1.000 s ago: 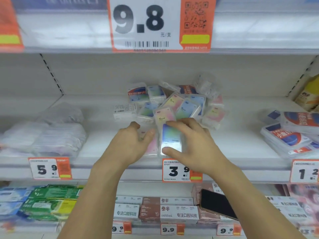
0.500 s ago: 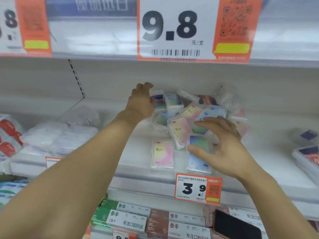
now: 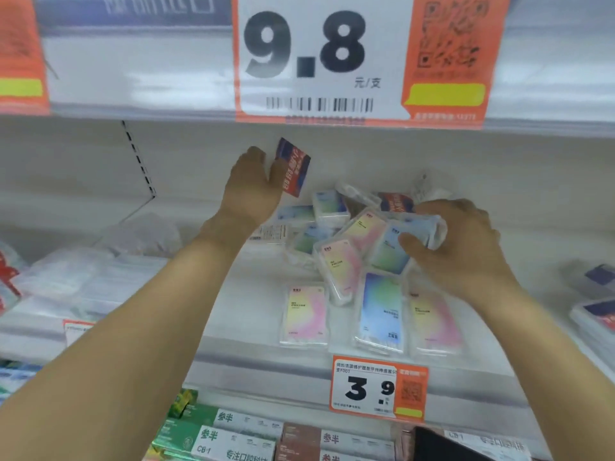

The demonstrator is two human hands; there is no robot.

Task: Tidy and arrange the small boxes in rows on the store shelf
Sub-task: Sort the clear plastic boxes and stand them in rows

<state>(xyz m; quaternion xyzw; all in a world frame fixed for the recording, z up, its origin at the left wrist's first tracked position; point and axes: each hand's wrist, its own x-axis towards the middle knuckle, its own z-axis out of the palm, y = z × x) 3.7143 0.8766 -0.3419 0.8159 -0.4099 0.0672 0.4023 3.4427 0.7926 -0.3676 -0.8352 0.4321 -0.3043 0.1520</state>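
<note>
Left hand (image 3: 254, 188) pinches red-blue box (image 3: 294, 168), long axis tilted near upright; right hand (image 3: 461, 242) grips pale box (image 3: 416, 227) crosswise.

We record the following changes. Our left hand (image 3: 254, 184), which half a second ago lay flat over the back of the heap, is now raised clear of it and grips a red-and-blue pack (image 3: 293, 168), held tilted above the shelf (image 3: 253, 331).

Our right hand (image 3: 462, 247), previously spread over the blue-green box (image 3: 379, 311) at the shelf front, has moved back and up into the heap and is closed on a pale blue box (image 3: 412, 227), lifting it off the pile.

A third box, pink and yellow (image 3: 432, 321), now lies uncovered in the front row, just right of the blue-green box.

The view has moved closer to the shelf.
</note>
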